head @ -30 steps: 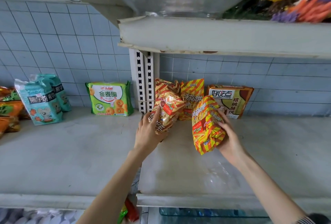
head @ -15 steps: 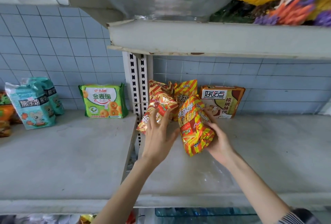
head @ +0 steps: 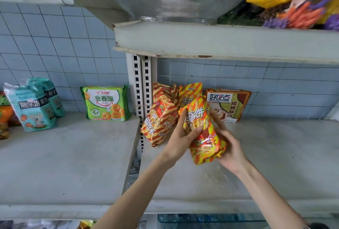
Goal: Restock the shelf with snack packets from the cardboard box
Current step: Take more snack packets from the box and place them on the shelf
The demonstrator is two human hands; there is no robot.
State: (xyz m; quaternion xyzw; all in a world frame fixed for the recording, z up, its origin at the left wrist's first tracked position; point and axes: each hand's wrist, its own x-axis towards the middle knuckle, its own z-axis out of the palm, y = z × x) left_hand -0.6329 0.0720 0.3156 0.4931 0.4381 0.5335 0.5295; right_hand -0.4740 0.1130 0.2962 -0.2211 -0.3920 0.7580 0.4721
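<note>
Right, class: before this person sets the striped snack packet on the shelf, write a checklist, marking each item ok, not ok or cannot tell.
1. Grip: left hand and right hand both hold the striped snack packet: ok.
2. Bare shelf beside it: ok.
3. The neighbouring striped packet upright: not ok, it leans.
4. The walnut biscuit pack upright at the wall: ok.
5. The cardboard box within reach: cannot tell, out of view.

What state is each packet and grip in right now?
held packet, tilted, in both grips
left grip, holds held packet
right grip, holds held packet
leaning packet, tilted beside post, free
rear packet, upright at wall
brown packet, upright at wall
green packet, upright at wall
teal packets, standing
</note>
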